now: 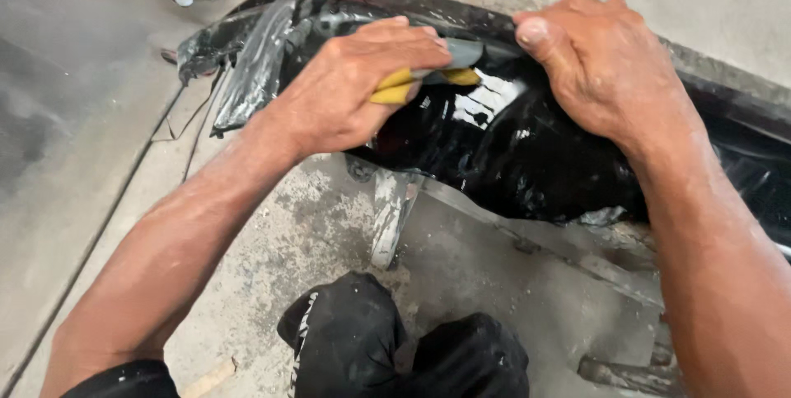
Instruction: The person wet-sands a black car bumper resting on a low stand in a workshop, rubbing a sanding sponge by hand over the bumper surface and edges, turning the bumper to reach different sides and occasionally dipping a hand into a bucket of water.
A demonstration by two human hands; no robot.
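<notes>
A glossy black car body panel [503, 151], wet and shiny, lies across a low metal stand. My left hand [354, 85] is shut on a yellow sanding pad [395, 86] with a grey sheet folded over it, pressed against the panel's upper edge. My right hand [601, 68] grips the panel's top rim just to the right, thumb pointing toward the pad. The two hands are almost touching.
A paint-spattered metal stand [395, 208] holds the panel above a dusty concrete floor [99, 159]. The panel's torn left end [247, 60] hangs out past the stand. My black-clad knees [395, 348] are at the bottom centre. A thin cable [124, 200] runs across the floor.
</notes>
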